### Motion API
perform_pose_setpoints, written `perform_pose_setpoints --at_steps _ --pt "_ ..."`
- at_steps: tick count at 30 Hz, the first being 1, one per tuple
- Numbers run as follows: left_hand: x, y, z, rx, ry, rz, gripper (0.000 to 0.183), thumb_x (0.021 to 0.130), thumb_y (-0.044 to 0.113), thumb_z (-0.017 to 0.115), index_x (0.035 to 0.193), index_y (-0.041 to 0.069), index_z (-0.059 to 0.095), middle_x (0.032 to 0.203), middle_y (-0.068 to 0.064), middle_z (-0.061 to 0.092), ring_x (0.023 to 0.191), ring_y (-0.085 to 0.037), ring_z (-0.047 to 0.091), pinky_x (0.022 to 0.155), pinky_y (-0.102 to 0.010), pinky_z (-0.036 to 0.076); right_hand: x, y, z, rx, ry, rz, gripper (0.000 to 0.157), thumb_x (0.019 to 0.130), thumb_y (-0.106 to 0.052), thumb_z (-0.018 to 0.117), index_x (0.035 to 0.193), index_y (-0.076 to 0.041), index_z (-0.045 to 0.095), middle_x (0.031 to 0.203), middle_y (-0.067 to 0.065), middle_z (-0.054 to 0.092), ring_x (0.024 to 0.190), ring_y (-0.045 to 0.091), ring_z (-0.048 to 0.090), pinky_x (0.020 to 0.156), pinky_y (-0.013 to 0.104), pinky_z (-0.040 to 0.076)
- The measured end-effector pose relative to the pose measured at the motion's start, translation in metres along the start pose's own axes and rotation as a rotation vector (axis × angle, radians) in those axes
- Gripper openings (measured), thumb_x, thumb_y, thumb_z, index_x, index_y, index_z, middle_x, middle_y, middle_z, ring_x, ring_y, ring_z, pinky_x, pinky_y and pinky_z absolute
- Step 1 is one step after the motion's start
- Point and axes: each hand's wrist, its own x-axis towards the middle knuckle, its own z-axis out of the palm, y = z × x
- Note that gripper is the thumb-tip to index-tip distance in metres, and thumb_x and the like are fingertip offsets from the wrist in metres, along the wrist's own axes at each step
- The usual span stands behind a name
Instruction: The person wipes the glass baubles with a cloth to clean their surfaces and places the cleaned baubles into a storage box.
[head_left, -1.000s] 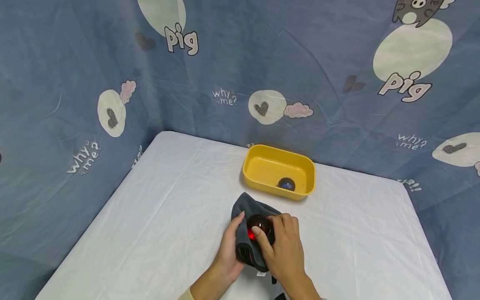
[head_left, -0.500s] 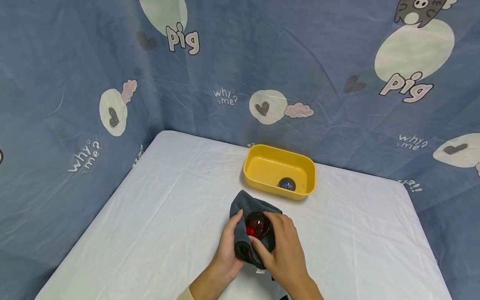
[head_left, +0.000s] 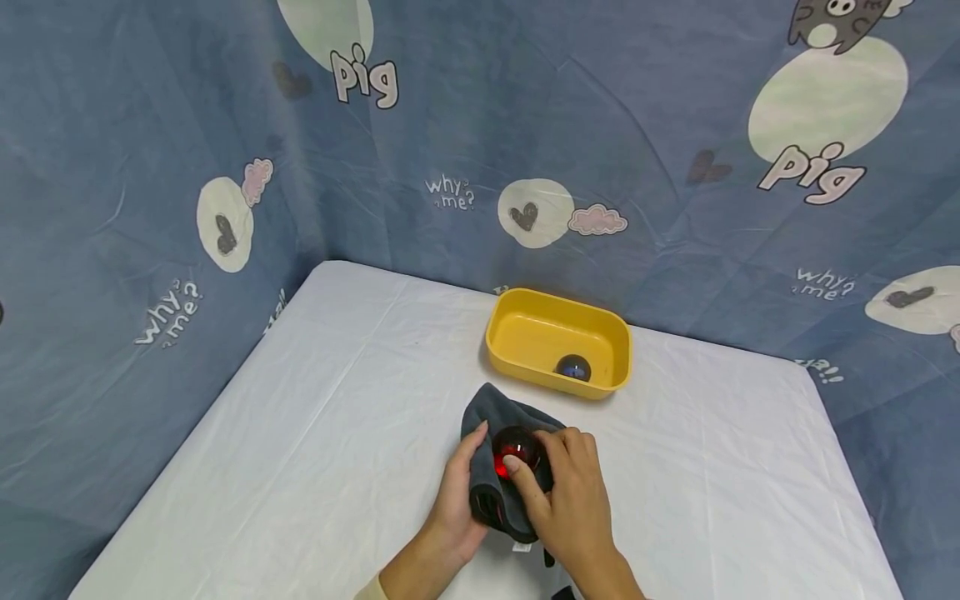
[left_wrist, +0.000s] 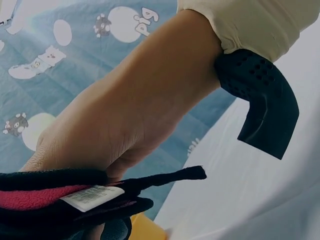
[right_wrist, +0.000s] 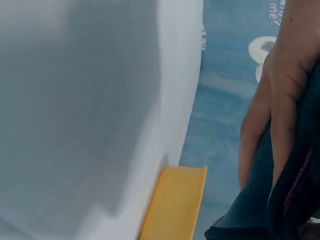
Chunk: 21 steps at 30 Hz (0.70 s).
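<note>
In the head view a glossy, see-through dark red ball [head_left: 517, 443] lies against a dark grey cloth [head_left: 489, 408], low over the front middle of the white surface. My left hand [head_left: 452, 498] grips the cloth from the left, its thumb along the upper side and its other fingers hidden beneath. My right hand [head_left: 576, 500] pinches the ball, thumb across the near face and fingers on the far right side. The left wrist view shows the cloth's folded edge with pink-red lining [left_wrist: 40, 198], a white label [left_wrist: 92, 196] and a dark strap [left_wrist: 172, 176].
Just beyond the hands stands a yellow rectangular tub [head_left: 536, 296] with a dark blue ball [head_left: 573, 367] inside, near its front wall. The white-covered table [head_left: 315, 433] ends at a blue printed curtain [head_left: 450, 125] behind and on both sides.
Half a second ago the right thumb sat lower and more of the red ball showed; now the thumb lies over it. The ball and cloth have shifted slightly toward me. The tub stays put.
</note>
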Motion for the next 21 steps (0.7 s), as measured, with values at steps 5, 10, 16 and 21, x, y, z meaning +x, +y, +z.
perform_pose_setpoints --at_steps 5,10,16,21 --pt "0.0001 0.0005 -0.0002 -0.002 -0.017 0.002 0.072 0.099 0.049 0.039 0.153 0.014 0.008 0.158 -0.009 0.014 0.140 -0.022 0.023 0.114 -0.037 0.021 -0.0006 -0.0003 0.0000 -0.027 -0.021 0.026 0.045 0.088 -0.049 0.065 0.104 -0.007 0.069 0.093 -0.003 0.051 0.087 0.012 0.041 0.072 0.029 0.042" --pt "0.0018 0.0037 -0.0007 -0.015 -0.039 0.010 0.069 0.098 0.052 0.040 0.150 0.012 0.020 0.153 -0.007 0.028 0.133 -0.018 0.036 0.109 -0.033 0.028 -0.0026 -0.0009 -0.0021 0.033 -0.050 -0.025 0.069 0.084 -0.049 0.071 0.135 -0.007 0.052 0.114 0.002 0.055 0.103 0.017 0.048 0.086 0.037 0.042" --pt "0.0018 0.0044 -0.0005 -0.020 -0.035 0.006 0.069 0.098 0.052 0.041 0.149 0.011 0.021 0.152 -0.007 0.028 0.131 -0.018 0.039 0.108 -0.033 0.030 -0.0019 -0.0009 -0.0045 0.090 -0.072 -0.063 0.068 0.084 -0.045 0.072 0.137 -0.011 0.046 0.125 0.002 0.053 0.114 0.021 0.049 0.097 0.041 0.038" --pt "0.0022 0.0038 -0.0005 -0.018 -0.022 0.001 0.069 0.098 0.051 0.041 0.150 0.011 0.019 0.152 -0.008 0.027 0.130 -0.018 0.039 0.107 -0.032 0.032 -0.0005 -0.0009 -0.0057 0.084 -0.058 -0.067 0.062 0.084 -0.046 0.072 0.129 -0.009 0.052 0.120 0.003 0.055 0.109 0.020 0.050 0.096 0.038 0.040"
